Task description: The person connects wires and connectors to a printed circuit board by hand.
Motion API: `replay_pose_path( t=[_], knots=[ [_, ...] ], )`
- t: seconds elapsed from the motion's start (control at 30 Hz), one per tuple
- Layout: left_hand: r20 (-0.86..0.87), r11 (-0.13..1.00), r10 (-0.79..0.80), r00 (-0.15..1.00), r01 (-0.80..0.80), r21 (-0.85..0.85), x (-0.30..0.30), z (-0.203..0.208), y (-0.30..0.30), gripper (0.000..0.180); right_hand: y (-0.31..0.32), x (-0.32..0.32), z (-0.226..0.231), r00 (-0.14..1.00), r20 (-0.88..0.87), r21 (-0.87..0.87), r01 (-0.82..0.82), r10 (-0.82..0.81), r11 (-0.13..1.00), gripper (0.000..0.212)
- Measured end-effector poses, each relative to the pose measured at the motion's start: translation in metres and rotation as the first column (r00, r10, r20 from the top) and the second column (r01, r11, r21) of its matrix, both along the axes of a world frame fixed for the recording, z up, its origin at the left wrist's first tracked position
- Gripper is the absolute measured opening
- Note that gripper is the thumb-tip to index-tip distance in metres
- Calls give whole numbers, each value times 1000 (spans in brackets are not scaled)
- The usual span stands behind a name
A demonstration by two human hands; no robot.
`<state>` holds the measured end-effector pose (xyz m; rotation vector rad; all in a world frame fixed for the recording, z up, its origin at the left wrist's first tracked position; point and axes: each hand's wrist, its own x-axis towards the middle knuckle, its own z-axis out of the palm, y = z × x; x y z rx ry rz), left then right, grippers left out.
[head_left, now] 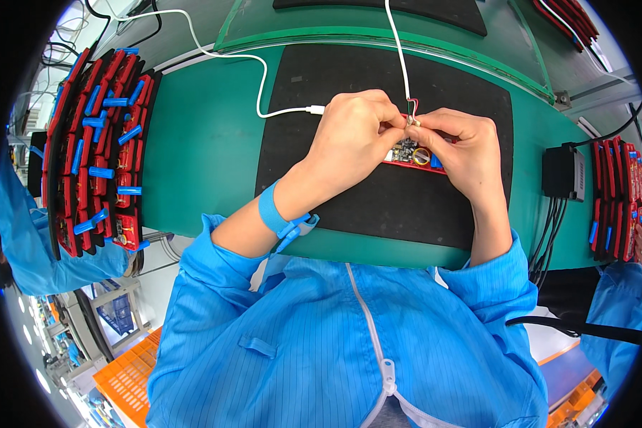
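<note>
both hands hold a small red circuit board [409,153] above the black mat [378,207]. the left hand [353,139] grips its left end, and the right hand [460,146] pinches a thin wire [399,53] at its top edge. the board looks light, stiff and fragile, so the edges are the safest hold. it has a round yellow part and blue pieces.

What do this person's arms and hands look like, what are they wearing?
Both hands, left hand and right hand, are bare, no gloves. The sleeves of a bright blue pinstriped smock with a white zip are pushed up near the elbows. A blue wrist strap with a clip circles the left wrist; the right wrist is bare.
</note>
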<state>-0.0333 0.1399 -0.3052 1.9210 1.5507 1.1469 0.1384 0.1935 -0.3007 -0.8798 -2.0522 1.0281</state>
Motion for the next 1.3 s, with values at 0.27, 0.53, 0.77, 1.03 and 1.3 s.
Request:
replay_pose_path(
  t=[0.27, 0.53, 0.77, 1.03, 1.3],
  knots=[
    [-254, 988, 39, 966, 1, 156, 4, 7, -6, 12, -5, -4, -1, 999, -28, 60, 24, -22, 998, 12],
    [-411, 996, 35, 911, 3, 92, -20, 26, -13, 25, -4, -2, -1, 1000, 14, 89, 11, -12, 996, 13],
    [-437, 993, 37, 899, -82, -83, -74, 19, -14, 25, -4, -2, 0, 999, 48, 136, -6, -1, 991, 13],
    [-83, 979, 79, 993, -93, -183, -83, 9, -15, 22, -3, -1, 0, 999, 33, 132, -7, 2, 991, 13],
    [-259, 997, -72, 963, 78, 13, -86, -3, -20, 10, -5, 1, -1, 1000, 23, 113, -8, 5, 994, 13]
  ],
)
